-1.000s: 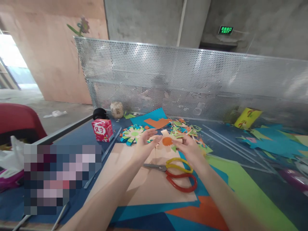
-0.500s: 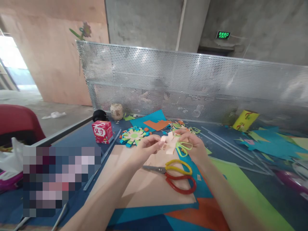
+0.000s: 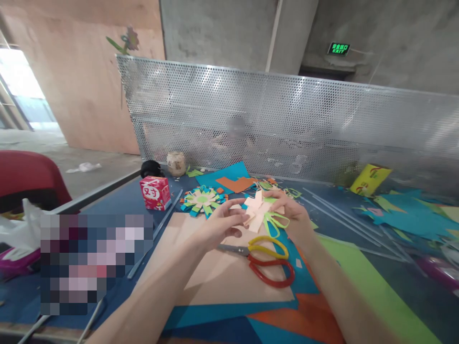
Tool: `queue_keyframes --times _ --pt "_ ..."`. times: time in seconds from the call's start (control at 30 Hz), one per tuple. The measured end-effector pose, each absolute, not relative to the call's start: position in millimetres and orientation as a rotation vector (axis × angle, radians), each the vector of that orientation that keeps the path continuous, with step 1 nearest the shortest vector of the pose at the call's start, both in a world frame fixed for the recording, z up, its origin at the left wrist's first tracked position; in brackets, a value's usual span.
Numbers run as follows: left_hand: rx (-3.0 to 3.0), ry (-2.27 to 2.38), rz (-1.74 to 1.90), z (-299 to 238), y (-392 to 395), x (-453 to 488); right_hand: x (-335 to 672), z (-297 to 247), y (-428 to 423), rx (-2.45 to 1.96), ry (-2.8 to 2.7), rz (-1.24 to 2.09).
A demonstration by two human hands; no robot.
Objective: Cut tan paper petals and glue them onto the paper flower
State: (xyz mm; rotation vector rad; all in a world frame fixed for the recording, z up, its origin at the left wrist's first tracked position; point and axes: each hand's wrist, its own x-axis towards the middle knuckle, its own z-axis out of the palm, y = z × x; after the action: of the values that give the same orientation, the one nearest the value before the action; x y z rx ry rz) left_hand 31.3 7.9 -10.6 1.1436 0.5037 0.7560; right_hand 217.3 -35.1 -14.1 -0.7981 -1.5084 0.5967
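Observation:
A paper flower (image 3: 256, 213) with pale peach strip petals is held up above the table by my right hand (image 3: 291, 211), whose fingers and thumb close on its right side. Light green paper loops (image 3: 277, 223) hang from it below those fingers. My left hand (image 3: 226, 220) is at the flower's left edge with its fingers apart; whether a fingertip touches a petal I cannot tell. Under both hands, scissors (image 3: 247, 251) with one yellow and one red handle lie on a peach paper sheet (image 3: 193, 272). Just left of my left hand lies a finished-looking green, peach and blue paper flower (image 3: 202, 200).
A red box (image 3: 155, 193), a roll of twine (image 3: 176, 164) and a black tape roll (image 3: 151, 169) stand at the back left. A yellow can (image 3: 370, 179) leans near blue paper scraps (image 3: 412, 212) at right. A perforated metal panel (image 3: 279, 119) closes off the back.
My left fingers have loosened from their pinch on a peach petal and spread apart. The flower now faces me more fully, still in my right hand. The whole view has shifted slightly.

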Motion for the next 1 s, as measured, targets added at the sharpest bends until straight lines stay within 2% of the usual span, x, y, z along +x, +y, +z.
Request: queue_keyframes --times 0.43,0.5,0.6,0.67,0.87,1.0 --pt "0.984 0.438 0.857 -13.9 11.5 32.2 218.2 -3.2 -38.8 -0.865 -1.496 0.545" --pt "0.968 0.426 0.902 -13.7 11.9 33.0 234.9 3.5 -42.7 -1.011 -1.486 0.44" --pt "0.918 0.461 0.968 -12.5 12.0 34.5 271.6 11.0 -52.3 -1.45 -1.489 0.068" --pt "0.869 0.489 0.98 -11.3 11.6 35.3 291.6 13.4 -59.5 -1.713 -1.412 -0.035" --pt "0.764 0.458 0.947 -10.0 10.4 35.0 287.7 10.5 -66.0 -1.891 -1.513 0.411" --pt "0.703 0.461 0.969 -11.9 11.6 35.0 275.8 -4.0 -59.4 -2.338 -1.451 0.307"
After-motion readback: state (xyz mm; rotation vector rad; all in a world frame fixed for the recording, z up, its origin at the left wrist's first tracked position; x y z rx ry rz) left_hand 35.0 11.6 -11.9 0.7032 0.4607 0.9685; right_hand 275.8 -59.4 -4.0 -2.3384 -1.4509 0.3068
